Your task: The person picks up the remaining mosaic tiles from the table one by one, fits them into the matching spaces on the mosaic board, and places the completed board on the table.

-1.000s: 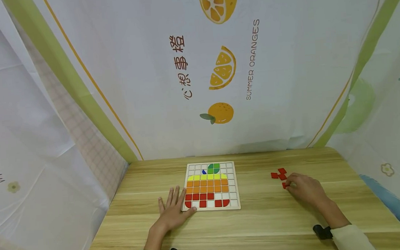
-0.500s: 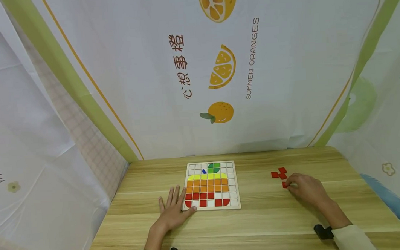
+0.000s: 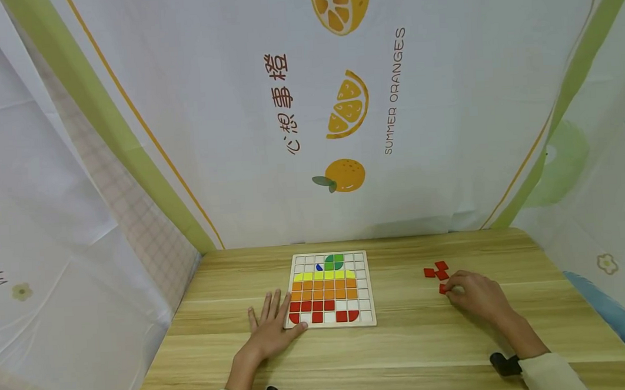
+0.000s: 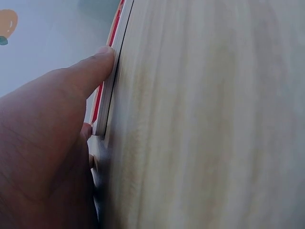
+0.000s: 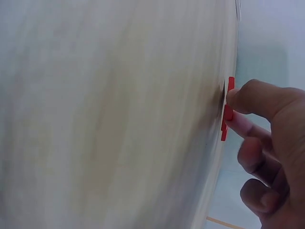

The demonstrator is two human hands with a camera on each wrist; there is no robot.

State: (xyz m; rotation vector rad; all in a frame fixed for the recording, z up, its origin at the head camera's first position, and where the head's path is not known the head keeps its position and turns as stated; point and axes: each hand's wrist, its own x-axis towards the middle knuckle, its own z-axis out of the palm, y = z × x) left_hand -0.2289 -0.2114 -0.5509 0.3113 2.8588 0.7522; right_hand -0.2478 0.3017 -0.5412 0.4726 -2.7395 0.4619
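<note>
A square puzzle board [image 3: 371,292] lies on the table, with red, orange, yellow, green and blue pieces set in its grid. My left hand [image 3: 269,335] lies with fingers spread at the board's near left corner; in the left wrist view its thumb [image 4: 97,69] rests on the board's edge. Over to the right, my right hand [image 3: 478,296] pinches a small red tile [image 3: 442,289] between thumb and index finger, low over the tabletop. In the right wrist view this red tile [image 5: 228,113] shows at the fingertips, the other fingers curled back.
Just beyond the right hand, three loose red tiles [image 3: 441,275] lie close together. The wood-grain table [image 3: 384,356] ends at the back against a white curtain [image 3: 237,181] printed with oranges. Black wrist mounts [image 3: 504,364] sit at both wrists.
The red tile at my right fingertips has shifted slightly left and shows a little more. My left hand and the board have stayed put.
</note>
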